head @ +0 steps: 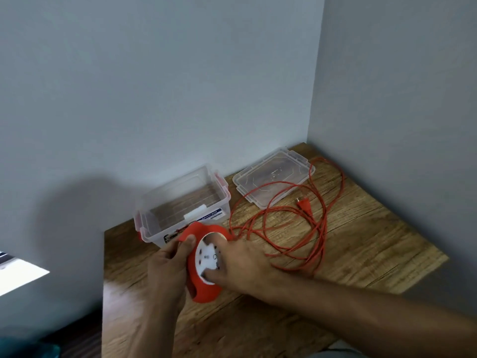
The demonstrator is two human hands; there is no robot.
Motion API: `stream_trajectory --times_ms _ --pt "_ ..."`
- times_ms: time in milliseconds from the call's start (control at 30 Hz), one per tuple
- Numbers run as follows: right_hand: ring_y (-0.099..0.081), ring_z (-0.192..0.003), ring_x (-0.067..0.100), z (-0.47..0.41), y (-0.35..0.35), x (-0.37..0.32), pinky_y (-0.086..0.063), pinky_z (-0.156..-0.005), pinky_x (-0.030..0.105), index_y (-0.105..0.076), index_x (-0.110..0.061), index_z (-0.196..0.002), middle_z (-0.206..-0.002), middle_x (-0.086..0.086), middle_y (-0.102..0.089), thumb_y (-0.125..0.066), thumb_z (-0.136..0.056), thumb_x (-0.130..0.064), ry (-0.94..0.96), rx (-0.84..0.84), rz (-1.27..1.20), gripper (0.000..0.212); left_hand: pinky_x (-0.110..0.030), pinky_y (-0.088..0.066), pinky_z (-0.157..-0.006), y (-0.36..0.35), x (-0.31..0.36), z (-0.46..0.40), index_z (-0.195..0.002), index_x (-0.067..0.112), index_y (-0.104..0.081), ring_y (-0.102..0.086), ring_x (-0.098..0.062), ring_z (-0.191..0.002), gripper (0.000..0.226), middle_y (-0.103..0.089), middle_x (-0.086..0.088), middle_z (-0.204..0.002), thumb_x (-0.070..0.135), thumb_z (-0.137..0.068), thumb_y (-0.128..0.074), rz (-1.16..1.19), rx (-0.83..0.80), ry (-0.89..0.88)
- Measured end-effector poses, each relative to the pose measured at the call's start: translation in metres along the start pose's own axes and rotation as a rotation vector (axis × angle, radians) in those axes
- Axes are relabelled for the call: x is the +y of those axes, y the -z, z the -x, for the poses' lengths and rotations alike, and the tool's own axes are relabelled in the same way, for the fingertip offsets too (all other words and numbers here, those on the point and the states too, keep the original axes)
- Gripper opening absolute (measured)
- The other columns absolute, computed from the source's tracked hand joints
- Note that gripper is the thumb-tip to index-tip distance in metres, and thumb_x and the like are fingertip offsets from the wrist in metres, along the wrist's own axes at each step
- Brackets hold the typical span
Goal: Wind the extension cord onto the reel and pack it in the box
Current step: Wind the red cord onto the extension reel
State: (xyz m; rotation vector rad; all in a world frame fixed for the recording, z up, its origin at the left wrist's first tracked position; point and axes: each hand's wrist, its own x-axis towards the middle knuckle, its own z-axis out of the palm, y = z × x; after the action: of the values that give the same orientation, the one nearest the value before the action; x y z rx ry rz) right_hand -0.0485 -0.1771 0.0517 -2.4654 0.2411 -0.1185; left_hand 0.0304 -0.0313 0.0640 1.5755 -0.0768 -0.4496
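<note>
Wooden table (361,241) in a corner, carrying everything beyond and beneath the hands. Clear plastic storage box (165,202) standing open just behind the left hand; its detached lid (273,177) farther back, beyond the right hand. Red extension cord (320,228) lying in loose, overlapping loops on the table just right of the right hand, almost wholly unwound, one loop draped over the lid. Red cord reel (204,293) with white socket face, held between the two hands above the table's near part. Left hand (167,264) clasped round the reel's left rim, thumb on top. Right hand (240,264) spread flat on the socket face, fingers pressing, not clenched. Red plug (304,205) at the free end, well beyond the right hand. Cord judged light, limp and tangle-prone: best guided near the reel. Reel judged rigid, smooth: best held by the rim
</note>
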Motion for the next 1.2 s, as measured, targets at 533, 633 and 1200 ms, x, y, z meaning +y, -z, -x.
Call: stream_trajectory --times_ms 533,633,1200 --pt "-0.065 -0.101 0.036 -0.008 0.048 0.031 -0.059 -0.060 0.043 -0.030 -0.043 -0.149 -0.157 0.013 -0.025 -0.053 -0.100 -0.033 0.530 -0.085 0.566 0.054 -0.045 -0.065 -0.064 -0.012 0.025 -0.030 -0.108 0.012 -0.077 -0.080 -0.034 -0.082 0.030 -0.083 -0.013 -0.097 0.033 -0.087 -0.073 0.052 -0.068 0.055" --pt "-0.063 -0.107 0.036 -0.019 0.053 0.035 -0.061 -0.061 0.043 -0.028 -0.044 -0.150 -0.159 0.015 -0.022 -0.058 -0.099 -0.028 0.643 -0.110 0.685 0.062 -0.050 -0.064 -0.070 -0.017 0.031 -0.035 -0.112 0.010 -0.076 -0.079 -0.040 -0.087 0.040 -0.081 -0.018 -0.102 0.037 -0.083 -0.073 0.034 -0.135 0.104" --pt "-0.070 -0.063 0.016 -0.027 0.020 -0.013 -0.046 -0.044 0.024 -0.043 -0.027 -0.112 -0.092 -0.002 -0.071 -0.073 -0.063 -0.066 -0.511 0.213 -0.784 0.070 -0.024 -0.062 -0.059 -0.039 0.027 -0.022 -0.096 0.033 -0.080 -0.080 -0.010 -0.082 0.029 -0.083 0.010 -0.093 0.050 -0.072 -0.078 0.090 0.012 -0.164"
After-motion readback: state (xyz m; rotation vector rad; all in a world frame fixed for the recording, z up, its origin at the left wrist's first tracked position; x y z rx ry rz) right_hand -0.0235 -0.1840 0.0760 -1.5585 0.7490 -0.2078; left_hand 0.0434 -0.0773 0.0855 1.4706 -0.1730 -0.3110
